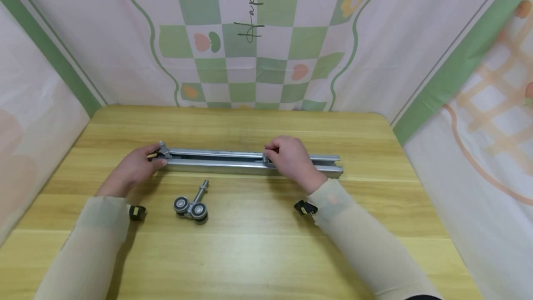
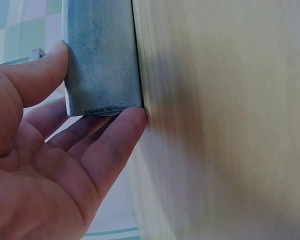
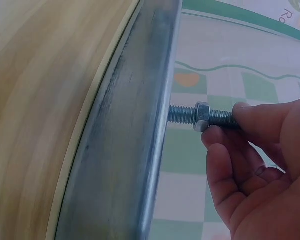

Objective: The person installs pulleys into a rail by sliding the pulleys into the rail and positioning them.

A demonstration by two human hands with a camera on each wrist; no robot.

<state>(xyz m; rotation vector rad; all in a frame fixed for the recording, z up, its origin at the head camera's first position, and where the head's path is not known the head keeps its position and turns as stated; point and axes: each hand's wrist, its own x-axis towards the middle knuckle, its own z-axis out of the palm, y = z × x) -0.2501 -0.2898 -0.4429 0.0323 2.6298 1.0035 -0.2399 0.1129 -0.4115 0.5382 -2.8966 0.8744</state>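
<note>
A metal channel rail point(image 1: 233, 166) lies across the wooden table, its slot facing up. At its left end, my left hand point(image 1: 137, 165) holds the rail, with the thumb on the upper edge and fingers at the end face, as the left wrist view shows. A bolt point(image 1: 163, 148) stands up from the slot beside those fingers. Further right, my right hand point(image 1: 293, 160) pinches a threaded bolt point(image 3: 182, 115) that rises from the slot and carries a hex nut point(image 3: 202, 117). What this bolt joins inside the rail is hidden.
In front of the rail, a roller trolley point(image 1: 191, 209) with several wheels and a threaded bolt lies on the table point(image 1: 241, 253). A patterned cloth point(image 1: 275, 50) hangs behind the table's far edge, with more cloth at both sides.
</note>
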